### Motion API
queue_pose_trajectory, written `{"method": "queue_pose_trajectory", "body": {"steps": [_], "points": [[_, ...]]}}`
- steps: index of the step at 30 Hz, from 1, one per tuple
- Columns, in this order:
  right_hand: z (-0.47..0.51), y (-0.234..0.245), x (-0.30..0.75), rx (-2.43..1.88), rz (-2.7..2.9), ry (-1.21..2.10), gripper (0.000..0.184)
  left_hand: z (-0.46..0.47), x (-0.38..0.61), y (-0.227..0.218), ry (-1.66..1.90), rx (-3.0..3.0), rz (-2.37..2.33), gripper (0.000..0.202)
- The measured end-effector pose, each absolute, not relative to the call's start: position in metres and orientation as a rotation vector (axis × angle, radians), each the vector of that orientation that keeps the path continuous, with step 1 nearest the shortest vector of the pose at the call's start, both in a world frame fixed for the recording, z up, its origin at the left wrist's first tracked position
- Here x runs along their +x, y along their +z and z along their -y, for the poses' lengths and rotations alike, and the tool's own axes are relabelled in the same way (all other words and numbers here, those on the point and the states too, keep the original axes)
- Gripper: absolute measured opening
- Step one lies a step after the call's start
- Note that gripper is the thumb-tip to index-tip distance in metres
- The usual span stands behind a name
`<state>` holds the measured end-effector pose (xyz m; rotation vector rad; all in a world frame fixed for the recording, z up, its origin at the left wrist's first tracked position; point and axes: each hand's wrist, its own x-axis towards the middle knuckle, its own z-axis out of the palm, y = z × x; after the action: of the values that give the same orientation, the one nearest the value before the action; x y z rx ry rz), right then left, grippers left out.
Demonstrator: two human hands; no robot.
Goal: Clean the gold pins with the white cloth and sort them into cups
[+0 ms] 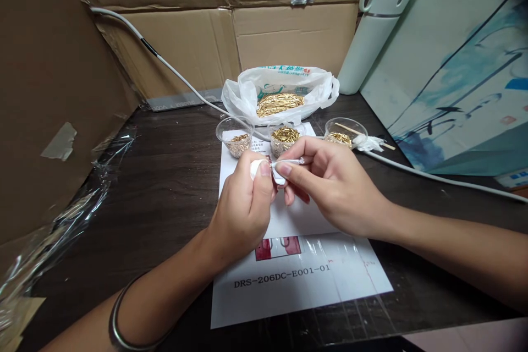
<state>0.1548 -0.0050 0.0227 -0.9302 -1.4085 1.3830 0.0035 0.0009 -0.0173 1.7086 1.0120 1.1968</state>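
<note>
My left hand point(243, 206) is closed in a pinch around a small white part point(258, 166) held above a printed sheet point(297, 280). My right hand point(330, 181) is closed too, its thumb and forefinger gripping a thin white stick-like tool point(291, 162) whose tip meets the white part. The two hands touch at the fingertips over the sheet's upper half. A metal bangle point(117, 322) sits on my left wrist.
Three clear cups of small gold pins stand behind the hands: left point(234, 136), middle point(285, 137), right point(345, 133). A white plastic bag point(280, 91) holds more gold pins. A white cable point(433, 177) crosses the dark table. Cardboard walls surround; a white flask point(379, 22) stands at back right.
</note>
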Motion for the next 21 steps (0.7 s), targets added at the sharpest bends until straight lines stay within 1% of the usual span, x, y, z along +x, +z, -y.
{"method": "queue_pose_trajectory", "body": {"steps": [3, 6, 14, 17, 21], "points": [[0.0045, 0.0228, 0.1546, -0.952, 1.423, 1.358, 0.012, -0.0014, 0.0032, -0.0186, 1.191, 1.711, -1.022, 0.025], [0.0025, 0.0226, 0.1542, -0.943, 1.376, 1.420, 0.014, -0.0020, 0.0038, -0.0189, 1.180, 1.708, -1.016, 0.026], [0.0011, 0.0250, 0.1523, -0.839, 1.018, 1.864, 0.017, -0.0015, 0.0038, -0.0152, 1.205, 1.762, -1.014, 0.023], [0.0014, 0.0237, 0.1524, -0.849, 1.087, 1.797, 0.015, -0.0011, 0.0043, -0.0148, 1.199, 1.740, -0.997, 0.024], [0.0023, 0.0211, 0.1521, -0.917, 1.278, 1.513, 0.019, -0.0015, 0.0060, -0.0159, 1.172, 1.680, -0.969, 0.025]]}}
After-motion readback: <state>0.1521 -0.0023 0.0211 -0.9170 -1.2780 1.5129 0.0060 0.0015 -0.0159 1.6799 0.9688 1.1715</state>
